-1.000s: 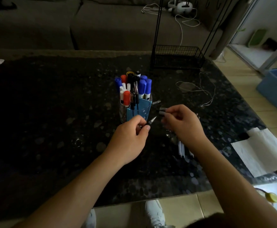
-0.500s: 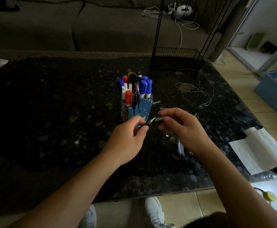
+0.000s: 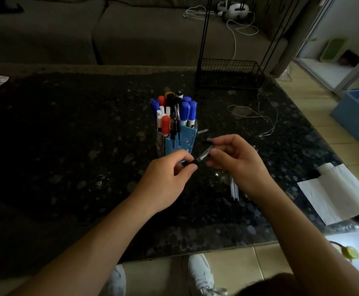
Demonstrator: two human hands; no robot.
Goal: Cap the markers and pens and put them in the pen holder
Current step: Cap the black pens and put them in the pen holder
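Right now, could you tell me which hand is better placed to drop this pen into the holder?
Left. The left hand grips the pen directly in front of the pen holder; the right hand pinches only the cap, farther aside.

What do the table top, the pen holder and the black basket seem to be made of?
The table top looks like polished stone: dark, pale speckles, faint glints. The pen holder seems plastic: smooth matte blue panel. The basket is likely painted metal wire: thin black open grid.
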